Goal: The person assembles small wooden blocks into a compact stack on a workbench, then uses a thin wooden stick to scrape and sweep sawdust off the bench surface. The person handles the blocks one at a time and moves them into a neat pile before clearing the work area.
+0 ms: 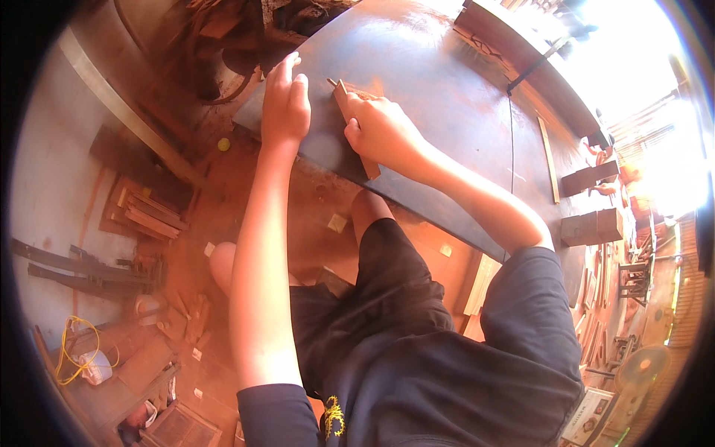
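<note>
My left hand point(286, 104) is raised beside the left edge of a large dark tabletop point(439, 104). Its fingers stretch forward, and I see nothing held in them. My right hand point(383, 132) is closed round a reddish-brown wooden strip point(370, 165) over the near left part of the tabletop. The strip's near end reaches the table's edge, and a thin dark tip shows beside its far end. Reddish dust lies on the tabletop just beyond my right hand. My right fingertips are mostly hidden.
A long wooden beam point(532, 63) runs along the far side of the tabletop. Two wooden blocks point(592, 227) and a thin wooden strip point(549, 160) sit at its right. Stacked wood pieces point(149, 212) and a yellow cable point(71, 357) are on the left; a fan point(642, 371) stands lower right.
</note>
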`<state>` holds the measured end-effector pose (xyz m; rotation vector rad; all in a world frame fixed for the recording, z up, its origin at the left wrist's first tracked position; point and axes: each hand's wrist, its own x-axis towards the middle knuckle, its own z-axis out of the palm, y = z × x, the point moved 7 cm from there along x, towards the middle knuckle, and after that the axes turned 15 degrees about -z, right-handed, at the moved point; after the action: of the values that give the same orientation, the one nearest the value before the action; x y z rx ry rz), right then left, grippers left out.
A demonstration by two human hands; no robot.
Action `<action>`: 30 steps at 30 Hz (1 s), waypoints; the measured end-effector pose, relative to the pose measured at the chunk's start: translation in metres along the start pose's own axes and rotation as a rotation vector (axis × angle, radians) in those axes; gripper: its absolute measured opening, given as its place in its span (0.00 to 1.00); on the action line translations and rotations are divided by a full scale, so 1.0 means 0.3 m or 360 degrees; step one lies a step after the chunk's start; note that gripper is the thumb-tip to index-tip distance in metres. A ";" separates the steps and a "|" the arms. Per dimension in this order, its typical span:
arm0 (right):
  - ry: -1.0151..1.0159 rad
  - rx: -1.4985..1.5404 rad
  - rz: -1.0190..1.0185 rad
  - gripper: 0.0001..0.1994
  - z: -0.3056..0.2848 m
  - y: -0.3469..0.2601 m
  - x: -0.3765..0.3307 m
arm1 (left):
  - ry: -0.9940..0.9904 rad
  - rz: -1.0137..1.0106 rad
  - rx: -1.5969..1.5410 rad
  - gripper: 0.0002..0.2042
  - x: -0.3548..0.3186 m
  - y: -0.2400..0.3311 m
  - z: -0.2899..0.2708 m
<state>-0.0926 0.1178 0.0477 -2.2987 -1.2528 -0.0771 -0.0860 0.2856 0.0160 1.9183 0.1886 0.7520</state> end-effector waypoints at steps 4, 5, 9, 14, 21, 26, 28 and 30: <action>0.0050 -0.0062 0.0006 0.08 -0.006 -0.001 -0.005 | -0.0004 0.0020 0.0002 0.24 0.002 0.001 0.004; 0.0002 0.0008 0.0009 0.10 -0.005 -0.003 -0.003 | 0.0000 0.0016 0.0009 0.24 0.003 0.001 0.003; -0.0020 -0.0041 0.0058 0.11 -0.090 0.010 0.034 | 0.0015 -0.0013 -0.0003 0.24 0.001 0.006 -0.015; 0.0385 -0.0729 -0.0420 0.06 -0.263 0.192 0.201 | 0.0025 0.0023 0.0005 0.23 0.000 0.018 -0.001; -0.0124 -0.0880 -0.0646 0.06 -0.060 0.341 0.325 | 0.0012 -0.0001 -0.0013 0.23 0.010 0.012 -0.001; -0.0101 -0.0952 -0.0880 0.07 -0.041 0.288 0.247 | -0.0011 -0.0012 -0.0016 0.23 0.004 0.013 -0.009; -0.0114 -0.0917 -0.0942 0.08 -0.055 0.280 0.210 | 0.0004 0.0016 -0.0016 0.23 0.007 0.015 -0.013; -0.0086 -0.0844 -0.1054 0.08 -0.064 0.267 0.166 | -0.0008 -0.0013 -0.0020 0.23 0.004 0.014 -0.009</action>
<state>0.0035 0.1119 0.0457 -2.1767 -2.1822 -0.6476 -0.0876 0.2862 0.0208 1.9064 0.1879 0.7410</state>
